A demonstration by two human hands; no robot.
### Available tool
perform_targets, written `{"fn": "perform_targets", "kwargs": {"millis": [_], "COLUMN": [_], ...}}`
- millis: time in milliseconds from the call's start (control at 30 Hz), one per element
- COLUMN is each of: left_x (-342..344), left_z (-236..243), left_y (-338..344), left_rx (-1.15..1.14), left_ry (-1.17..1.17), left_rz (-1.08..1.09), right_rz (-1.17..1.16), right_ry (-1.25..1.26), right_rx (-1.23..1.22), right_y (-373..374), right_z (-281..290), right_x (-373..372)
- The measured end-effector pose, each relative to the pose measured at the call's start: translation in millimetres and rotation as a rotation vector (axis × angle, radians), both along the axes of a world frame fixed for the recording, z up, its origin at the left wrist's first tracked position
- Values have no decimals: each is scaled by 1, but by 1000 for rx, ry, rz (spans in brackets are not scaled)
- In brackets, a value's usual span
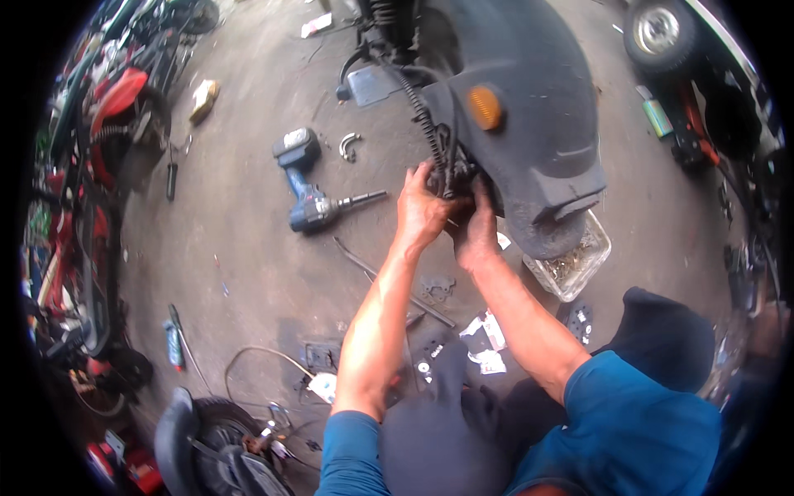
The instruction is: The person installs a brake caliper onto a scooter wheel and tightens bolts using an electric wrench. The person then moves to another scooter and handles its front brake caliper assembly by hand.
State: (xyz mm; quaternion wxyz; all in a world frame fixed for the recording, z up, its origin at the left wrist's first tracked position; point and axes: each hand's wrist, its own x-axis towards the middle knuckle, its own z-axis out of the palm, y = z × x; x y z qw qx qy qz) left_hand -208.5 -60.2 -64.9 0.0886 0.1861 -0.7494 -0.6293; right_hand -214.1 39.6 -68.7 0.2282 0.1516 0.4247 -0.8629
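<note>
My left hand (419, 211) has its fingers closed at a dark greasy assembly (453, 175) at the lower end of a ribbed cable (423, 112), beside a large dark plastic fender (529, 140) with an orange reflector (485, 107). My right hand (477, 231) reaches up along the right of the same assembly, close to my left; its fingertips are darkened and partly hidden among the parts. What exactly each hand grips is too dark to make out.
A blue cordless power tool (306, 202) and curved metal part (347, 147) lie left; a plastic tray of small parts (587, 264) sits under the fender. Hoses, plates and papers (484, 347) lie near my knees. Motorbikes (116, 116) line the left; a wheel (660, 33) stands upper right.
</note>
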Motion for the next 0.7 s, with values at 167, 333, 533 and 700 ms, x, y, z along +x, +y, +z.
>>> {"fn": "perform_targets", "kwargs": {"millis": [167, 333, 533, 700], "left_x": [-1, 5, 3, 3], "left_z": [14, 10, 1, -2], "left_y": [10, -7, 8, 3], "left_rx": [-162, -207, -134, -200], "left_ry": [-24, -15, 40, 95], "left_rz": [-37, -55, 15, 25], "right_rz": [22, -21, -14, 11], "right_ry": [74, 35, 158, 93], "right_rx": [-86, -200, -69, -26], "right_y": [0, -13, -6, -6], "right_z": [1, 9, -14, -7], "right_x": [-8, 1, -9, -8]}}
